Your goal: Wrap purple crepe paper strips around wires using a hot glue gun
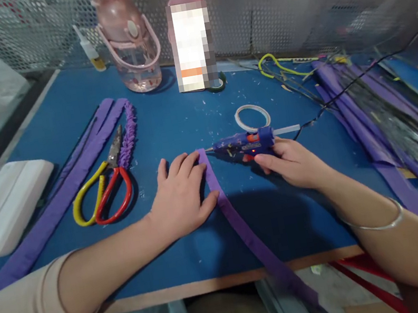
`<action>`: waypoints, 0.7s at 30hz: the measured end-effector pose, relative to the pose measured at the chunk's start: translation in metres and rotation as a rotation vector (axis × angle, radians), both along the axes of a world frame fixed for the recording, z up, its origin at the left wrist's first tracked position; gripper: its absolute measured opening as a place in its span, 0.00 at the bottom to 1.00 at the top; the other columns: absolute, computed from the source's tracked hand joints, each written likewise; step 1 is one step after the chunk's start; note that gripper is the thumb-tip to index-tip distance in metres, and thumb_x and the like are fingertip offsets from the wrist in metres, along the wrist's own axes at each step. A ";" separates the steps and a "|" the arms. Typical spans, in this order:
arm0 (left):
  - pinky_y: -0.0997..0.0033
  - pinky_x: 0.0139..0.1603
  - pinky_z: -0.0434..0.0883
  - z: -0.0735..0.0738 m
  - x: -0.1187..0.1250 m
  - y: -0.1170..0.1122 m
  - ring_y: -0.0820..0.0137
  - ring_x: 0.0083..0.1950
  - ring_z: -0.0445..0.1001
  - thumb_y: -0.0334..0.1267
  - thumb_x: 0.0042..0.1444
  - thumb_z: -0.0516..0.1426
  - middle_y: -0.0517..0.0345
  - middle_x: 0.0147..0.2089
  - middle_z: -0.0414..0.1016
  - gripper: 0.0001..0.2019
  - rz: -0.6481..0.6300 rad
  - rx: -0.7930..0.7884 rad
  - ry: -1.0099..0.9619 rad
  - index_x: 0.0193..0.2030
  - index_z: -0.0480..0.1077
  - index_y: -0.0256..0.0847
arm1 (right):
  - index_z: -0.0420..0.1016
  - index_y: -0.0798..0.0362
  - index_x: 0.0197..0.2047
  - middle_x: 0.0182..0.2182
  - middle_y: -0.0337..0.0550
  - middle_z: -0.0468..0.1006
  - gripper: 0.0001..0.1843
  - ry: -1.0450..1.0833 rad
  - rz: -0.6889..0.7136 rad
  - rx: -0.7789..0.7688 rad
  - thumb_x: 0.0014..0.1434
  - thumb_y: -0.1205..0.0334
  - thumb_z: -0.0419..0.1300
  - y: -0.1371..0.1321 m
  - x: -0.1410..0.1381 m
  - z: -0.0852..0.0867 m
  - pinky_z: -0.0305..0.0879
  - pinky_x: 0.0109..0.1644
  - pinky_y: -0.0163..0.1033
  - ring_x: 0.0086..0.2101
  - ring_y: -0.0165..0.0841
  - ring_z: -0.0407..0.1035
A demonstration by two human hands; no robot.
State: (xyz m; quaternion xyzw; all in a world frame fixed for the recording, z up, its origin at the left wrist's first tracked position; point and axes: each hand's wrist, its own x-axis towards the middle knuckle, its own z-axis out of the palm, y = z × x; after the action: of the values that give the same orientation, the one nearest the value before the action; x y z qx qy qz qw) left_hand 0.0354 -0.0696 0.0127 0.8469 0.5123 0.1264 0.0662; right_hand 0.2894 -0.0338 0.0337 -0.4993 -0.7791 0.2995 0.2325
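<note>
My left hand [183, 193] lies on the blue table with its fingers spread. Its index fingertip and thumb rest on the left edge of a purple fabric strip [239, 221]. The strip runs from those fingertips towards me and hangs over the front edge. In my right hand [293, 161] is a blue hot glue gun [245, 144], gripped by its handle. The nozzle points left and its tip is at the strip's far end; whether it touches cannot be made out. A clear glue stick [287, 129] sticks out of the gun's back.
Left of my hands lie red-and-yellow scissors [115, 204], purple strips [60, 202] and a white block [8, 201]. A tape ring [251, 108] lies beyond the gun. Bottles, including a pink one [129, 41], stand at the back. Purple material [370, 113] and a black cable [357, 82] are right.
</note>
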 end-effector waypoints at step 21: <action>0.31 0.66 0.49 -0.002 -0.001 0.002 0.46 0.68 0.57 0.50 0.59 0.53 0.41 0.67 0.61 0.27 -0.016 -0.030 0.014 0.60 0.65 0.35 | 0.77 0.53 0.37 0.36 0.47 0.79 0.16 -0.091 -0.001 0.181 0.64 0.52 0.53 0.003 -0.017 -0.006 0.69 0.41 0.41 0.37 0.40 0.74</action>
State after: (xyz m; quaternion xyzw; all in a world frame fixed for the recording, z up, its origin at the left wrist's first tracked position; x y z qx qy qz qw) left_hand 0.0345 -0.0673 0.0105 0.8507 0.5078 0.1124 0.0763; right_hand 0.2724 -0.0307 0.0278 -0.4899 -0.8124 0.2047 0.2411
